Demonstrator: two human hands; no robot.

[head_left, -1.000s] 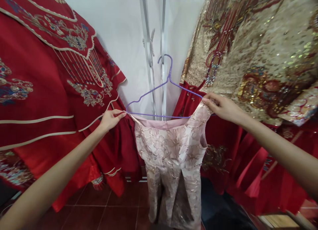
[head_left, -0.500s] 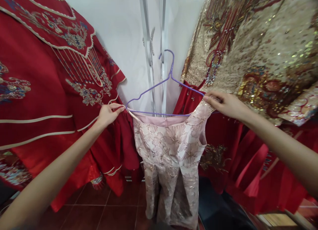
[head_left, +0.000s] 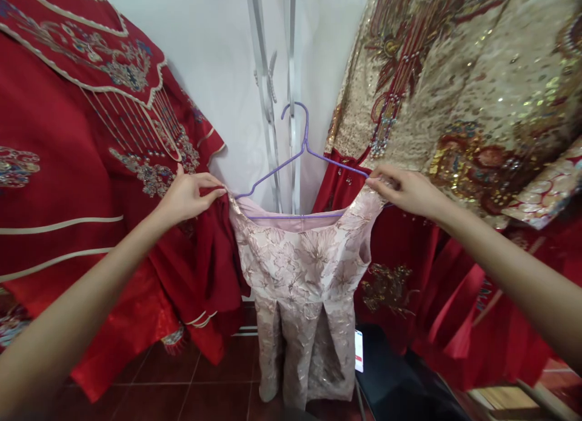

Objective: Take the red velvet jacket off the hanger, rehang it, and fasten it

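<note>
A pale pink brocade dress (head_left: 304,269) is held up at the middle of the scene, draped on a purple wire hanger (head_left: 302,157). Its left shoulder is pinched between thumb and fingertips of the left hand (head_left: 188,196). Its right shoulder is gripped by the right hand (head_left: 404,190), fingers pressed together over the cloth and the hanger's arm.

The hook seems to hang on nothing, so the weight is judged to be carried by the two pinches alone. If either were loosened, a shoulder could slide down the sloped wire. The brocade could also be snagged on the beadwork of the red embroidered robe (head_left: 68,166) at the left or the gold sequinned garment (head_left: 477,93) at the right.

Dark red floor tiles (head_left: 204,397) are seen below the hem. A white wall (head_left: 213,57) with metal uprights (head_left: 264,87) stands beyond.
</note>
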